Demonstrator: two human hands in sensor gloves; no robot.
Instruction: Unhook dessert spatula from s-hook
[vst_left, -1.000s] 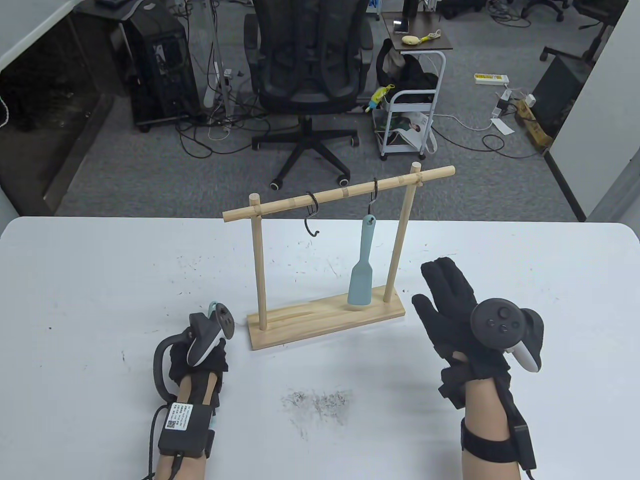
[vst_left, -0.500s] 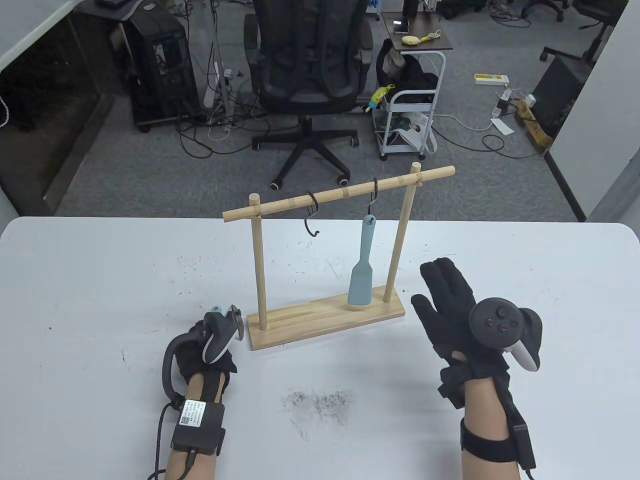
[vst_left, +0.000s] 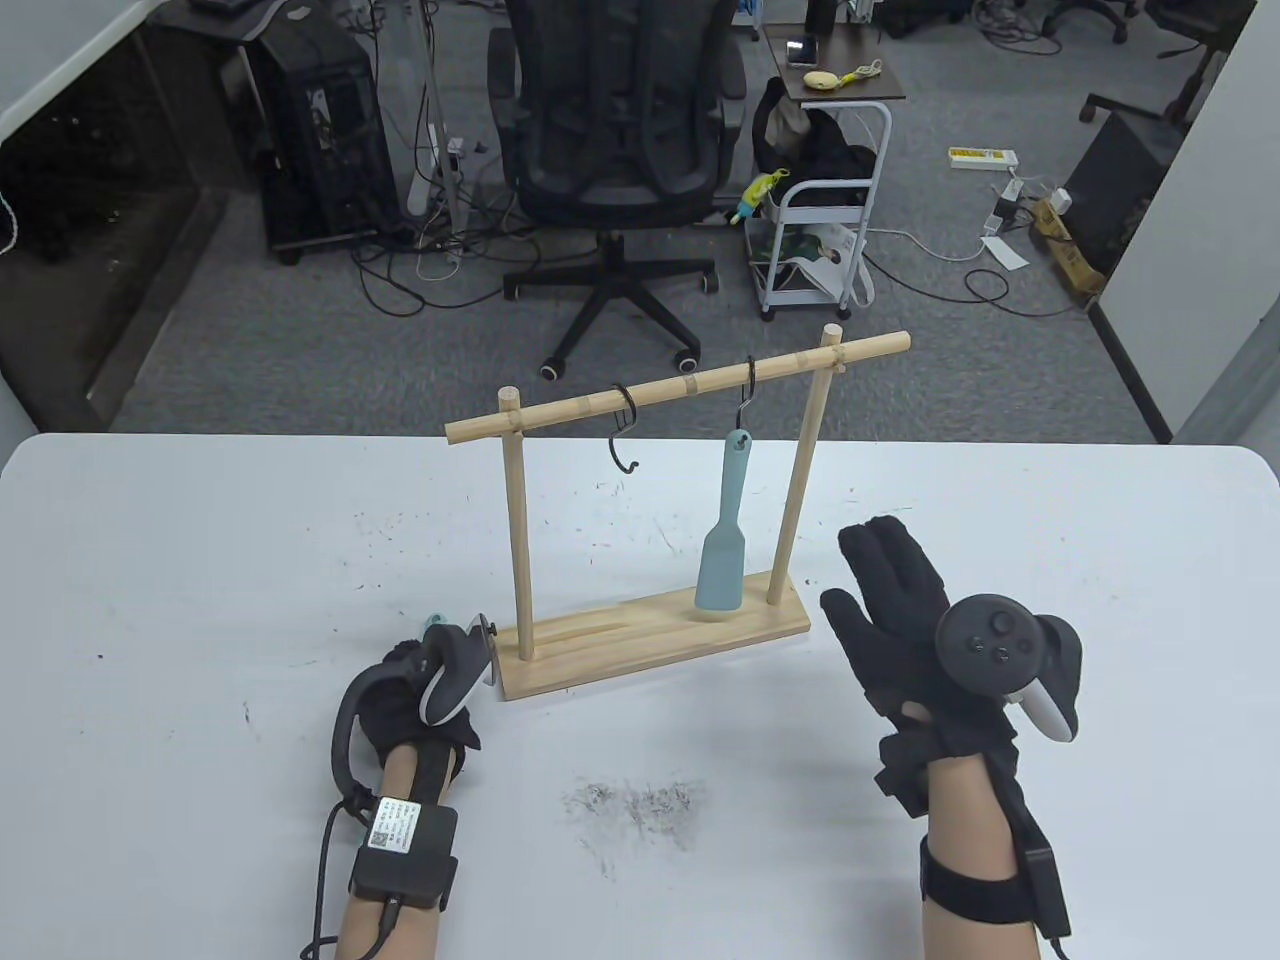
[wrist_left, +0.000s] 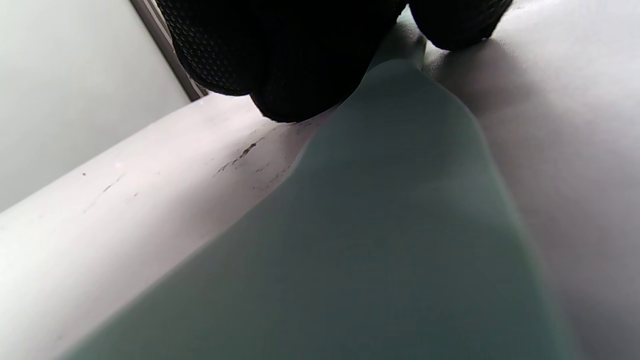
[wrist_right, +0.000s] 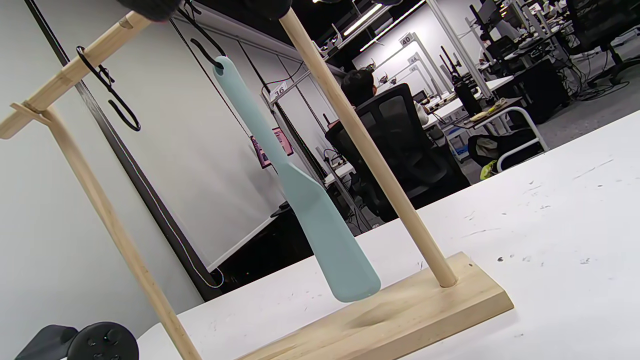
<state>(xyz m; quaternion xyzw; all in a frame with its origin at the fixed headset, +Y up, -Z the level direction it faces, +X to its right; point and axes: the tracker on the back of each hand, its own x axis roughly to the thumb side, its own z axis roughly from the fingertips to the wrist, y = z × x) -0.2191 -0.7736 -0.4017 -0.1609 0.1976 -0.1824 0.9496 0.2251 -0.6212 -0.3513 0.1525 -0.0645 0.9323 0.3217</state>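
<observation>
Right hand (vst_left: 905, 625): fingers stretched flat and together, touching nothing.
Left hand (vst_left: 415, 690): by the rack (vst_left: 650, 640) base; fingers hidden, cannot tell.
Spatula (vst_left: 724, 540): hangs on hook (vst_left: 745, 395), at ten o'clock from right fingers.

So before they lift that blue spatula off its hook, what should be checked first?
1. The dessert spatula hangs from the s-hook by its handle hole: ok.
2. The s-hook sits over the crossbar: ok.
3. The right hand is open and free to reach. It is beside the stand's right post and not touching the spatula: ok.
4. The left hand, at the left end of the wooden base, is free to steady it: cannot tell. Its wrist view shows something pale teal under the fingers.
5. The empty hook hangs well apart from the spatula: ok.
</observation>
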